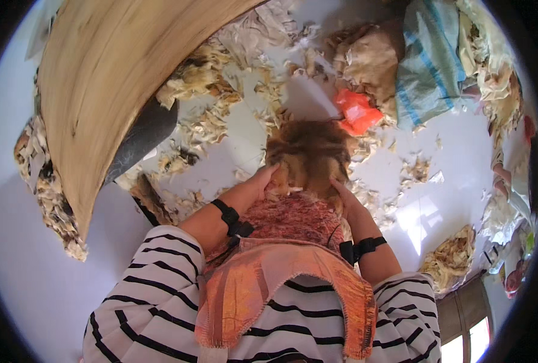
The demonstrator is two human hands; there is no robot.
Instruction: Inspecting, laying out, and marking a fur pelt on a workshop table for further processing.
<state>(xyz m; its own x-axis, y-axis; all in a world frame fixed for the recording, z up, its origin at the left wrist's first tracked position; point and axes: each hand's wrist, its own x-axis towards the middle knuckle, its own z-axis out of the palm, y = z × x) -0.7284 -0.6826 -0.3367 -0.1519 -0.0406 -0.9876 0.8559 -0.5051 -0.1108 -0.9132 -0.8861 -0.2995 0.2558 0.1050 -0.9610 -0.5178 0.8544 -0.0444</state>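
Note:
A brown fur piece [307, 148] with darker markings lies over my lap, its far end toward the floor. My left hand [261, 183] grips its left side, the thumb pressed on the fur. My right hand [349, 202] grips its right side, fingers mostly hidden by the fur. Beneath the near part of the fur is a fuzzy reddish-pink cloth [290, 224], part of an orange-pink apron [238, 284] over my striped top. Black straps circle both my forearms.
A curved wooden board [99, 72] spans the upper left. Pale fur scraps [199, 127] are strewn over the white tiled floor. A red plastic bag [358, 112], a blue-green woven sack [426, 72] and piles of pale hides [368, 57] lie ahead and to the right.

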